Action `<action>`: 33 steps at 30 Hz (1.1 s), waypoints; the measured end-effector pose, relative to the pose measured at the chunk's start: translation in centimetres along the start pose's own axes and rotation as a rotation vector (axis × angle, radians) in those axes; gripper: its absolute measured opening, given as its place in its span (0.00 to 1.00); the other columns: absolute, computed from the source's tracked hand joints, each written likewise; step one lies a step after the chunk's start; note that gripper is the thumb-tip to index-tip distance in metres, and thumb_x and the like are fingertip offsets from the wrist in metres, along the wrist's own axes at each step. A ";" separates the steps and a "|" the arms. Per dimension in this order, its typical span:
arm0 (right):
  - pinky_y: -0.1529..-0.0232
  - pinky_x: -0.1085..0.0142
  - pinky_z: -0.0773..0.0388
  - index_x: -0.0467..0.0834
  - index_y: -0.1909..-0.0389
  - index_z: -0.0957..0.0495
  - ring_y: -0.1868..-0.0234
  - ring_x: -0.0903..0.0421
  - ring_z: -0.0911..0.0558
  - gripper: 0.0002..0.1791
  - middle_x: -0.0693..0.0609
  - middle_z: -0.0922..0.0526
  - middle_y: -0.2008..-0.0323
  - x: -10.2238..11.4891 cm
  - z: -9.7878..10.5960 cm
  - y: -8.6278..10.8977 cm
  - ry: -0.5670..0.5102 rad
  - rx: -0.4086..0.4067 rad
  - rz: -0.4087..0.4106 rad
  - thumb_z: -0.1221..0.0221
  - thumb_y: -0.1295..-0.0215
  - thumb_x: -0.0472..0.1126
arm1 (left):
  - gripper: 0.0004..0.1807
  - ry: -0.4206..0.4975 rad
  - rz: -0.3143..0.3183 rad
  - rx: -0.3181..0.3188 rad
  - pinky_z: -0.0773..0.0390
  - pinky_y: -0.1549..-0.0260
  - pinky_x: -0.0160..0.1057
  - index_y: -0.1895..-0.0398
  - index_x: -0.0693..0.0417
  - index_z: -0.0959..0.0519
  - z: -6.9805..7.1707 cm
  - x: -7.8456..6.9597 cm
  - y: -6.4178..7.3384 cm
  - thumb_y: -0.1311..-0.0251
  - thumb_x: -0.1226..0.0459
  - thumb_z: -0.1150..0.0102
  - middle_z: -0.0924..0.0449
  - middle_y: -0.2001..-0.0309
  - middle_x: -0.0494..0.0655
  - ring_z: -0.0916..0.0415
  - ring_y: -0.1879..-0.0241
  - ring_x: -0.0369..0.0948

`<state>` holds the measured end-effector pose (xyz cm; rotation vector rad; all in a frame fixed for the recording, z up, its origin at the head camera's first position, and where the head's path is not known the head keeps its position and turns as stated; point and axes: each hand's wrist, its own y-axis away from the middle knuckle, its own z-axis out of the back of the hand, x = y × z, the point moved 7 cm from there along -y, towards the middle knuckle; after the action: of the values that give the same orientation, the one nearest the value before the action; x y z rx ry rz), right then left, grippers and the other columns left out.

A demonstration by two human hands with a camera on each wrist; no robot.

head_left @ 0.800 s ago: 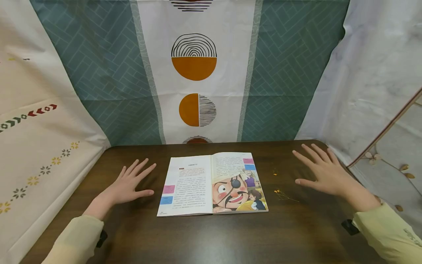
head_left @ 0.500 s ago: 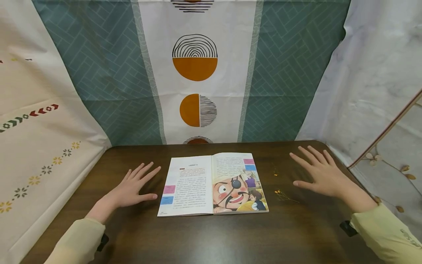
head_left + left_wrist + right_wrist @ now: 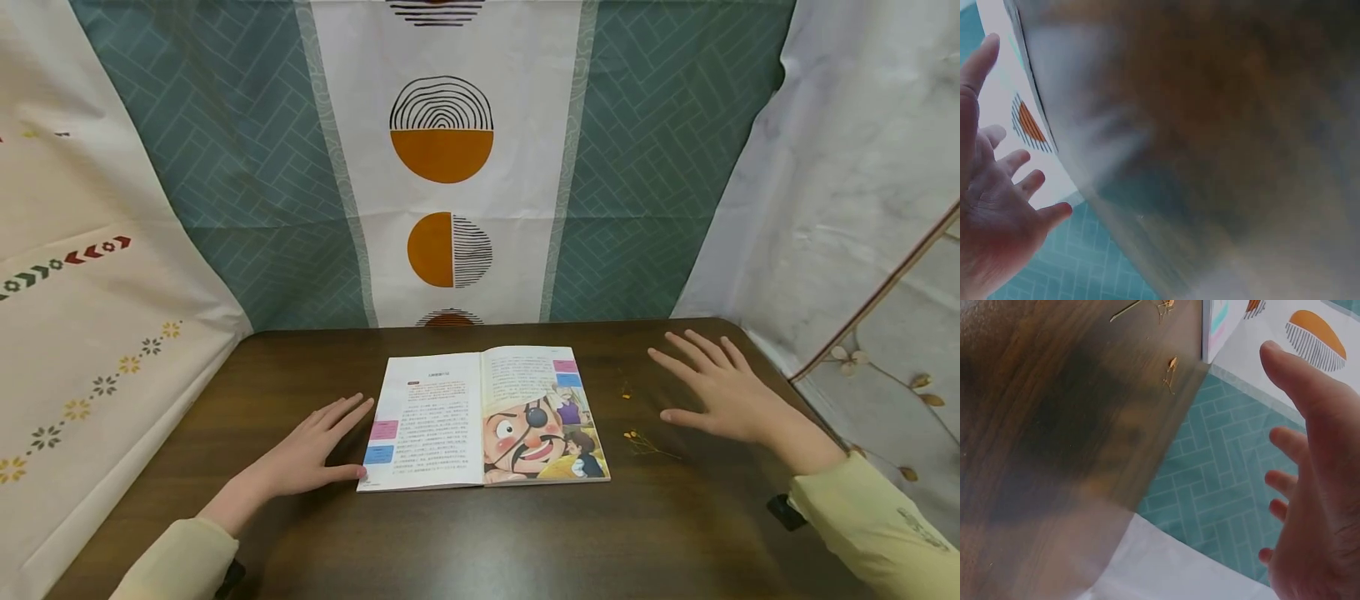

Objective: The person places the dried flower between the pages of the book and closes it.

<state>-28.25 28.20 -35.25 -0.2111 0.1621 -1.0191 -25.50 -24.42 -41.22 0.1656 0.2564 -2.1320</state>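
An open book (image 3: 442, 417) lies flat in the middle of the table, text on its left page and a cartoon face with an eye patch on its right. My left hand (image 3: 307, 454) is at the book's left side, fingers spread, the thumb tip right at the lower left corner. In the left wrist view the same hand (image 3: 1004, 206) shows its palm with nothing in it. To the right of the book, my right hand (image 3: 723, 396) hovers over the table, fingers spread and holding nothing. The right wrist view shows that hand (image 3: 1316, 462) from the thumb side.
The dark wooden table (image 3: 480, 542) carries a small yellow flower sprig design (image 3: 645, 444) right of the book. A patterned cloth (image 3: 450, 167) hangs behind the table. Pale cloths (image 3: 90, 375) border the left and right sides.
My left hand has moved right and toward the near side, up to the book's left edge. My right hand has shifted slightly left. The book has stayed in place.
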 end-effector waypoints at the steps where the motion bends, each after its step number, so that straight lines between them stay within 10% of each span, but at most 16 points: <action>1: 0.32 0.31 0.54 0.57 0.23 0.45 0.22 0.41 0.51 0.48 0.43 0.46 0.23 0.1 -0.1 -0.1 -0.003 -0.001 0.007 0.37 0.42 0.66 | 0.52 -0.002 -0.006 -0.002 0.38 0.38 0.69 0.23 0.54 0.45 -0.1 -0.1 0.2 0.43 0.39 0.37 0.45 0.24 0.60 0.43 0.28 0.63; 16: 0.36 0.32 0.48 0.53 0.29 0.35 0.28 0.37 0.43 0.42 0.40 0.39 0.27 0.0 -0.8 -1.4 -0.012 -0.024 0.098 0.32 0.44 0.59 | 0.51 0.084 0.138 0.119 0.28 0.41 0.60 0.25 0.55 0.41 -1.3 0.1 1.0 0.44 0.37 0.39 0.37 0.29 0.58 0.36 0.31 0.57; 26: 0.37 0.35 0.43 0.51 0.31 0.31 0.29 0.37 0.40 0.40 0.42 0.34 0.29 0.2 -1.8 -1.7 0.011 -0.033 0.153 0.31 0.44 0.54 | 0.40 0.077 0.041 0.079 0.26 0.46 0.49 0.35 0.61 0.28 -1.2 -0.8 0.6 0.43 0.45 0.33 0.31 0.41 0.52 0.34 0.43 0.47; 33: 0.38 0.35 0.41 0.50 0.33 0.28 0.30 0.38 0.38 0.38 0.43 0.32 0.30 0.6 -3.0 -0.8 0.027 -0.013 0.175 0.30 0.46 0.55 | 0.40 0.123 0.102 0.110 0.26 0.52 0.44 0.36 0.61 0.27 -1.1 -0.9 0.2 0.49 0.49 0.27 0.30 0.47 0.51 0.34 0.48 0.45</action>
<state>-29.31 27.00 -37.95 -0.1912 0.2085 -0.8478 -24.83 -23.54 -42.08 0.3669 0.1976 -2.0386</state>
